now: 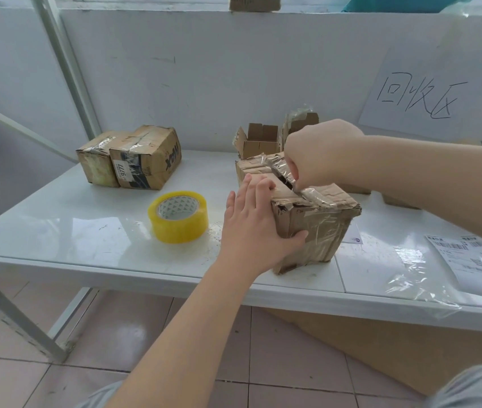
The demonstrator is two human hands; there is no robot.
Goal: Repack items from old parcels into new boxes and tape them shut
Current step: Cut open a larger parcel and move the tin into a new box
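— How far along am I?

— Early, I'd judge. Upper left, two sealed parcels [129,157] wait on the table [72,231], and the tape roll [178,216] sits apart. At centre, your left hand [254,225] grips the old parcel [316,228], fingers over its top edge. Your right hand [319,154], fingers curled, pinches its clear tape [278,169]. Emptying, reboxing and taping remain.
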